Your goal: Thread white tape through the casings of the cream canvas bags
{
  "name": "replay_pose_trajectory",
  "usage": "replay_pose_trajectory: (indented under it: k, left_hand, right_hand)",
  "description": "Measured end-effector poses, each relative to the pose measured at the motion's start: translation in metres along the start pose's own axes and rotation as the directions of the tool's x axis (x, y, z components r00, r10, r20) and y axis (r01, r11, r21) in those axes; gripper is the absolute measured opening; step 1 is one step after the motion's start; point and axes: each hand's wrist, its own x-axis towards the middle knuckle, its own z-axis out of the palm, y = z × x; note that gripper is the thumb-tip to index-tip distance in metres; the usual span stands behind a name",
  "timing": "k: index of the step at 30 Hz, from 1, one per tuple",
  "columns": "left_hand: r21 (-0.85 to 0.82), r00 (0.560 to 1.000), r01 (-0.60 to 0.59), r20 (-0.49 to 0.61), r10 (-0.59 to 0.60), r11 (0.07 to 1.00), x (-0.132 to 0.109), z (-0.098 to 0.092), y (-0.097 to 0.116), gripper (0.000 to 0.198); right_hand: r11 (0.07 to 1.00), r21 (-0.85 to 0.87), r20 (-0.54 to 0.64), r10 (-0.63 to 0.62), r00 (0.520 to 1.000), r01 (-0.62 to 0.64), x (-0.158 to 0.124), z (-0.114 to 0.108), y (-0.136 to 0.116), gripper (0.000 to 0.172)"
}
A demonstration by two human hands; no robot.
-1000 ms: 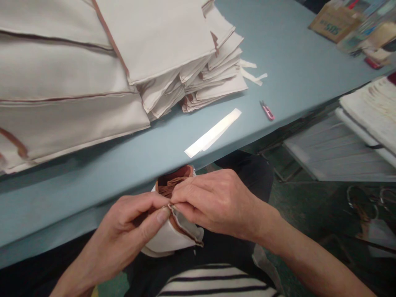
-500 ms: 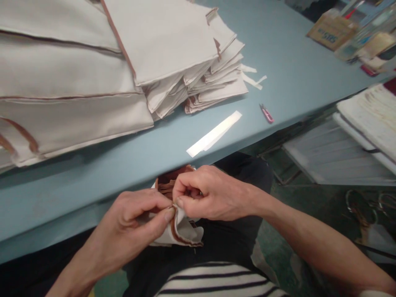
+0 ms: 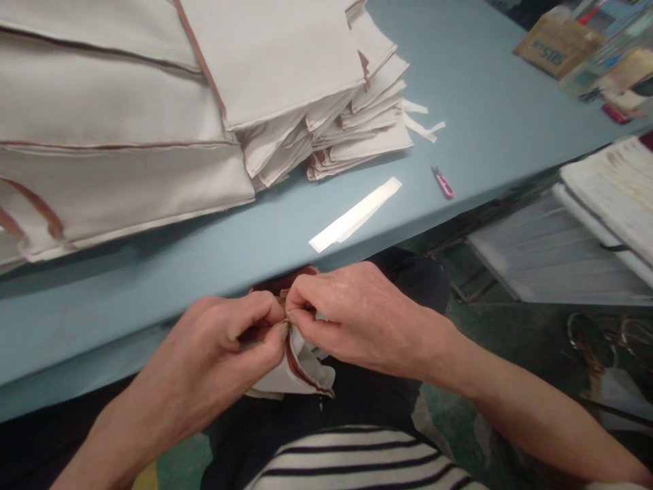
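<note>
Left hand (image 3: 219, 350) and right hand (image 3: 357, 320) meet, fingertips pinching the brown-trimmed cream fabric piece (image 3: 283, 378) toward six o'clock, presumably to steady its edge. Snips (image 3: 443, 184) lie at two o'clock on the counter (image 3: 484, 122), seemingly for easy reach.

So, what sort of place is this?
Probably a sewing workshop: brown-edged cloth pieces are stacked on a table near snips, and left hand and right hand pinch a similar piece.
</note>
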Motion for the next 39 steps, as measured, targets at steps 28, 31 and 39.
replay_pose_trajectory:
  k: [28, 31, 39]
  left_hand:
    - [-0.397, 0.990, 0.083, 0.141, -0.028, 0.914, 0.009, -0.024, 0.014, 0.028]
    - [-0.464, 0.992, 0.082, 0.126, -0.026, 0.882, 0.014, -0.024, 0.014, 0.031]
    - [-0.408, 0.995, -0.026, 0.075, 0.062, 0.913, 0.016, -0.016, 0.018, 0.038]
  right_hand:
    - [0.811, 0.477, -0.319, -0.200, 0.926, 0.339, 0.003, 0.008, 0.020, 0.017]
    - [0.811, 0.483, -0.301, -0.201, 0.932, 0.331, 0.007, -0.007, 0.019, 0.016]
    - [0.814, 0.525, -0.243, -0.138, 0.960, 0.250, -0.004, -0.021, 0.021, 0.013]
